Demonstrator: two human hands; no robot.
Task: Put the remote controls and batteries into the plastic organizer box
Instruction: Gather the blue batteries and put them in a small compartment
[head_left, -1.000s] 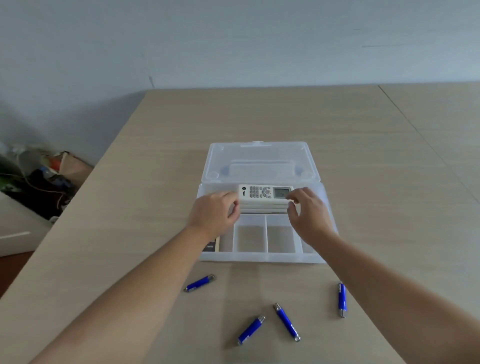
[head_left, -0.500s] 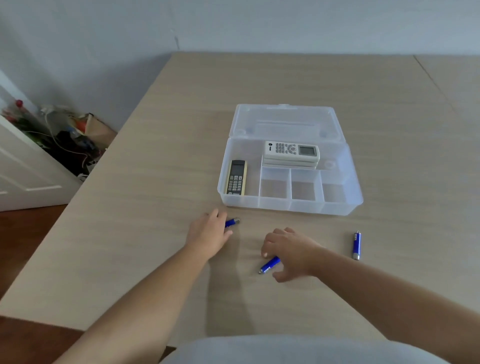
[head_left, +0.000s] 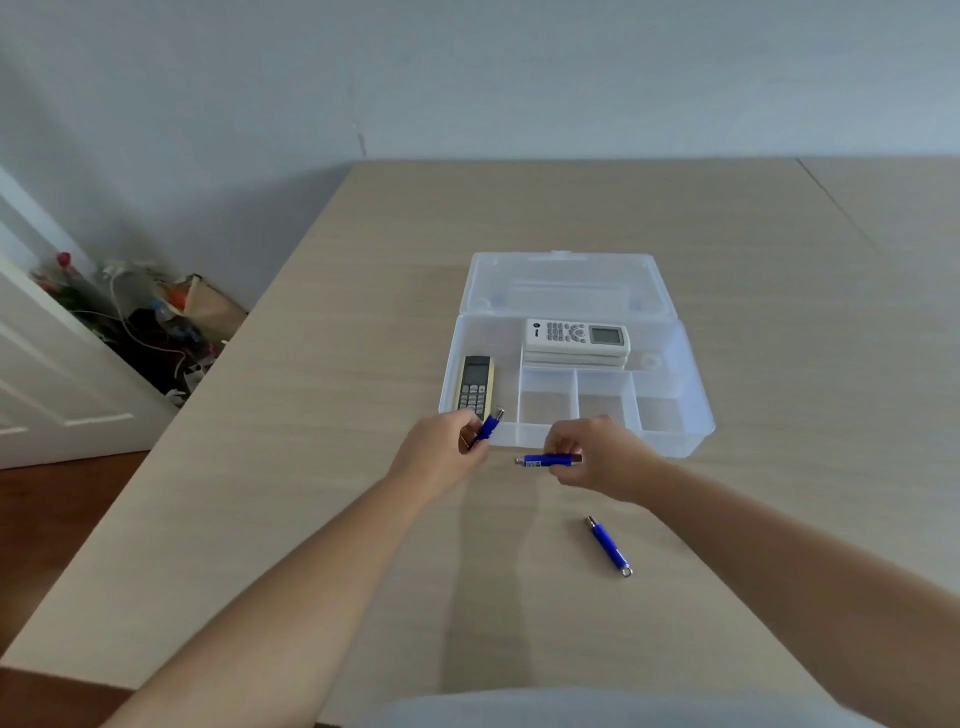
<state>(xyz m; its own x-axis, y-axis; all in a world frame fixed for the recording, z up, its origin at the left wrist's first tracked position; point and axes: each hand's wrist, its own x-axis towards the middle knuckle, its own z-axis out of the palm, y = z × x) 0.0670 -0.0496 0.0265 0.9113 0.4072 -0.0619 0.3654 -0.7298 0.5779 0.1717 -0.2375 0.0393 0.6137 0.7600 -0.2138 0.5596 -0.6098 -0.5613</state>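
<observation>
blue battery (head_left: 488, 427) in left hand (head_left: 441, 451); another (head_left: 548, 460) in right hand (head_left: 597, 454).

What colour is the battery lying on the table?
Blue, with silver ends: the battery shows best in the head view.

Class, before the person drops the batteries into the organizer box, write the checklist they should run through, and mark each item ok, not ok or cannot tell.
1. Lid of the organizer box open: ok.
2. Left hand holds a blue battery: ok.
3. Right hand holds a second battery: ok.
4. Small front compartments free: ok.
5. Both remotes, white and dark, already inside: ok.
6. All batteries collected: not ok, one lies on the table.
</observation>
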